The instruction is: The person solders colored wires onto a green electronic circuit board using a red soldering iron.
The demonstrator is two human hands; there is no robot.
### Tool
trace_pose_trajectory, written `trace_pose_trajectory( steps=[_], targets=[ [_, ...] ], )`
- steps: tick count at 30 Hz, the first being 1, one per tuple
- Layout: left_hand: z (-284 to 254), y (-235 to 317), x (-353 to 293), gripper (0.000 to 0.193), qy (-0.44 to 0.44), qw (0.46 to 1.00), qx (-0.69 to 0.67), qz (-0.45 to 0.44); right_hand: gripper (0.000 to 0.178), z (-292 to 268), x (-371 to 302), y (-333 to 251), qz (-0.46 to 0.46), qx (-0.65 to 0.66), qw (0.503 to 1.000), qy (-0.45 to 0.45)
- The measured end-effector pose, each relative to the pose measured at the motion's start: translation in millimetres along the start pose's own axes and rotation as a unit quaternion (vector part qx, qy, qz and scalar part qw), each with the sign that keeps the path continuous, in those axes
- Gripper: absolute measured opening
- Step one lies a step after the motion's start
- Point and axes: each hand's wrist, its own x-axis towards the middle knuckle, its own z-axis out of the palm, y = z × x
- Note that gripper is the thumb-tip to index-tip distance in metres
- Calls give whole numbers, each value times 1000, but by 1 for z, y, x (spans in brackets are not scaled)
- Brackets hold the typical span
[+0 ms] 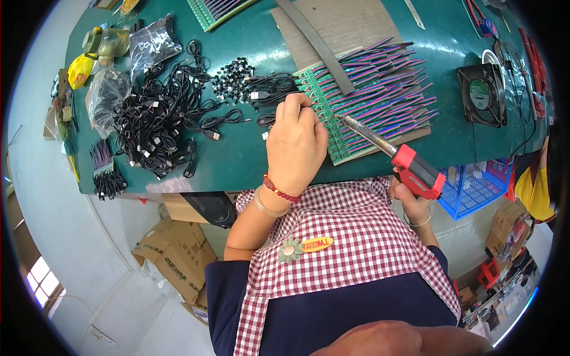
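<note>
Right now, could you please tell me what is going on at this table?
The person's right hand grips a red-and-black soldering iron, its tip at the green circuit-board panel; whether it touches is unclear. The left hand is at the panel's left edge, hiding anything it may pinch. Coloured wires extend rightward from the panel, and tangled black USB cables lie to the left.

An electronics workshop is indicated by the soldering iron (404, 160) held over wired circuit boards (336, 137) and by black cables (151, 121) heaped on the green worktop (233, 155).
</note>
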Motion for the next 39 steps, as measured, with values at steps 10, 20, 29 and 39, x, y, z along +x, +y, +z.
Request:
trace_pose_trajectory(
  steps=[10,20,29,39],
  targets=[
    [2,-1,-1,11,9,1000,-3,0,28,-3,-2,10,-24,-97,994,-48],
    [3,-2,-2,12,21,1000,-14,0,29,1,-1,1,-11,-12,1000,-2],
    [5,-2,-3,13,29,1000,-12,2,28,2,0,-1,-29,-50,998,-36],
    [7,-3,-4,13,33,999,-8,2,26,-3,-4,7,-3,-18,1000,-11]
  ],
)
